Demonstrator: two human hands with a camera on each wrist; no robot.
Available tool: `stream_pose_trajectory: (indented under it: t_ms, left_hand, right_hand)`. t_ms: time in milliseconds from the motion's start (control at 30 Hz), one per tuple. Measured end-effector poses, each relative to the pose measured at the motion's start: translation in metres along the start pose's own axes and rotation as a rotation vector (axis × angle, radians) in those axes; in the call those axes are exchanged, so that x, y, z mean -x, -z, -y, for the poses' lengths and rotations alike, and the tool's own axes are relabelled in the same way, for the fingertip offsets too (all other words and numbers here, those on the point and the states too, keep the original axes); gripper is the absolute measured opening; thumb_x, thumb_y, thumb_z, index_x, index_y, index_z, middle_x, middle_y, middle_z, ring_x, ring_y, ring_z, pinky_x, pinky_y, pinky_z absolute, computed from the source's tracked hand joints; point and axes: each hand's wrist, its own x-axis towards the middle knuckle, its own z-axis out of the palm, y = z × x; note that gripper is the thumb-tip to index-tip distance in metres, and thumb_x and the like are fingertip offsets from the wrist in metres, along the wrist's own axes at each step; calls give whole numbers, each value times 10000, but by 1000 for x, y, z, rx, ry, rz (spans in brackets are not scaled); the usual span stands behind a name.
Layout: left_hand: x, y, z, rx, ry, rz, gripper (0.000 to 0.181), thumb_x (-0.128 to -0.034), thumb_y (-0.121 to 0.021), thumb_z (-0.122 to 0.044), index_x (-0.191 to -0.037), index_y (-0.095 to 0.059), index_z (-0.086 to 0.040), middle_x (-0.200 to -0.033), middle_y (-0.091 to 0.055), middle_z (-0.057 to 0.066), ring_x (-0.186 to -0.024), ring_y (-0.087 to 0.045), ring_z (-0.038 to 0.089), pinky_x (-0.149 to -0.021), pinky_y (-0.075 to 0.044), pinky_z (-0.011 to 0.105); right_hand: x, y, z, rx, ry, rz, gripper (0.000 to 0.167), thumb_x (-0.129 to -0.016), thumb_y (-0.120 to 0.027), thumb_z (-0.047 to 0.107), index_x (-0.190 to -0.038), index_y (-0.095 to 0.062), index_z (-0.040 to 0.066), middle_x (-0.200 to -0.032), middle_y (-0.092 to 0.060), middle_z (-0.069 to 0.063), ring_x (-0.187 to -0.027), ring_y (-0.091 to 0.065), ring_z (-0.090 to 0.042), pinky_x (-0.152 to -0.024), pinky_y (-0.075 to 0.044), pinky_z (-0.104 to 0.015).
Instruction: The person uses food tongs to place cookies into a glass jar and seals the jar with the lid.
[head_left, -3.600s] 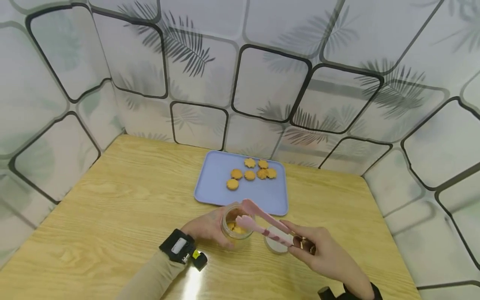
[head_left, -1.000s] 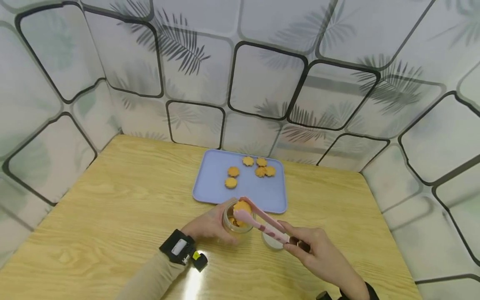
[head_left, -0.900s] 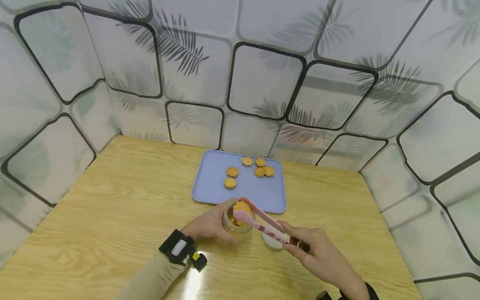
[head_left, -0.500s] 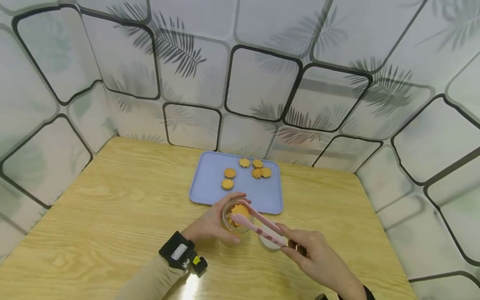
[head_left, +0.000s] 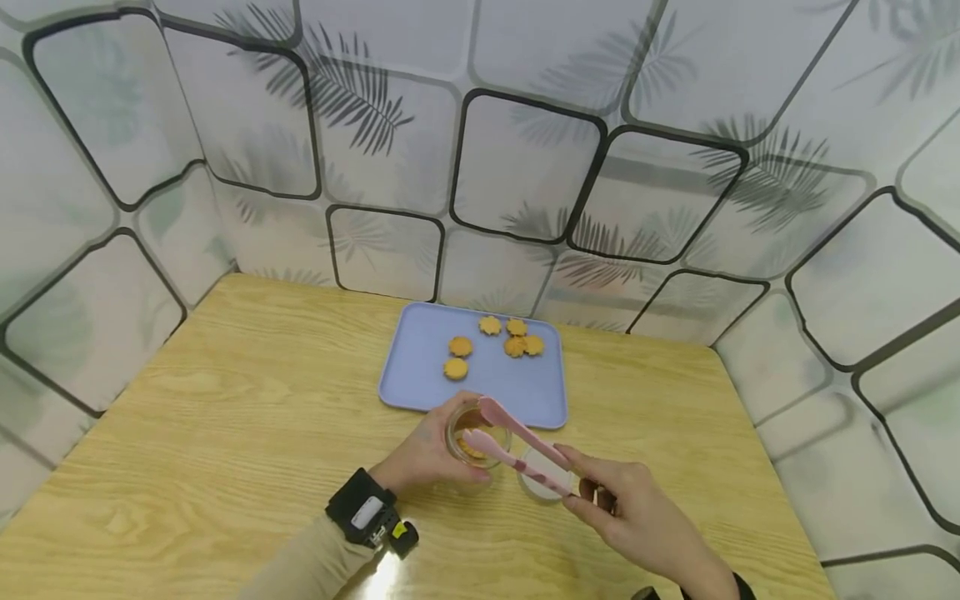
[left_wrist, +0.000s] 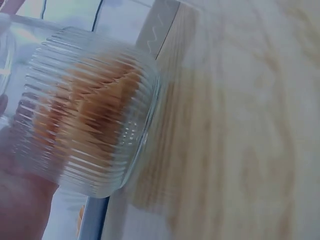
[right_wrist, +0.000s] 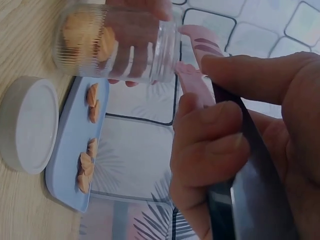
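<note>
My left hand [head_left: 427, 456] grips the jar [right_wrist: 120, 42] on the near side; my right hand [head_left: 636, 510] holds the tongs [head_left: 527, 434], tips apart and empty, at the jar's mouth. Some cookies [right_wrist: 82, 32] are jarred; six on the far tray [head_left: 498, 393] appear outstanding.

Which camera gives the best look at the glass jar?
The right wrist view: it shows the glass jar side-on from base to rim, biscuits inside. The head view looks down into its mouth, partly behind the pink tongs; the left wrist view shows the ribbed body close up, mouth end cut off.
</note>
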Motion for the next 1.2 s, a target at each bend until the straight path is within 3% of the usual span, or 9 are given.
stream_pose_trajectory:
  t_ms: [133, 300, 467, 600, 733, 900, 1200]
  left_hand:
    - [1, -1, 0, -30, 22, -33, 806, -695, -915, -68, -1385, -508, -154, -1318, -637, 116, -1230, -581, 375, -1084, -473, 415]
    - [4, 4, 0, -43, 28, -62, 788, -702, -915, -78, -1374, -510, -148, -1313, -646, 106, -1252, -576, 362, -1102, -458, 442]
    - [7, 9, 1, -17, 30, -63, 760, -714, -910, -62, -1352, -509, -163, -1326, -632, 82, -1272, -569, 312, -1093, -471, 402]
    - [7, 9, 2, -14, 16, -60, 742, -726, -900, -53, -1350, -509, -138, -1328, -624, 109, -1277, -562, 322, -1101, -459, 446]
    - [6, 8, 4, -18, -1, -53, 751, -738, -891, -50, -1377, -496, -82, -1327, -622, 130, -1277, -558, 324, -1116, -441, 443]
    - [4, 4, 4, -5, 13, -25, 777, -751, -889, -66, -1410, -477, -70, -1356, -607, 110, -1300, -546, 272, -1129, -434, 421]
    - [0, 0, 5, -1, 4, -9, 777, -744, -892, -66, -1402, -478, -73, -1360, -604, 108, -1300, -549, 267, -1136, -421, 482]
  right_hand:
    - [-14, 7, -10, -41, 4, -49, 511, -968, -670, 44, -1459, -533, 12, -781, -654, 64, -499, -299, 94, -410, -332, -159]
    - [-59, 3, -30, 88, -67, -104, 507, -978, -683, 125, -1446, -541, -7, -784, -670, 34, -497, -333, 23, -450, -326, -198]
    - [-106, -14, -52, 229, -58, -35, 516, -981, -677, 158, -1445, -536, -19, -742, -644, 34, -546, -415, -8, -514, -357, -210]
    - [-125, -29, -66, 269, -72, 37, 502, -978, -655, 148, -1437, -539, -20, -686, -591, 32, -538, -415, -22, -507, -337, -202]
    - [-134, -42, -73, 283, -122, 77, 493, -974, -654, 145, -1431, -545, -3, -627, -531, 30, -509, -394, -36, -477, -304, -193]
    - [-133, -51, -75, 309, -194, 67, 507, -972, -653, 164, -1442, -541, 10, -633, -536, 46, -518, -442, -54, -468, -332, -205]
    - [-124, -48, -73, 270, -254, 52, 534, -984, -652, 190, -1471, -515, 19, -617, -542, 28, -508, -447, -81, -466, -318, -220]
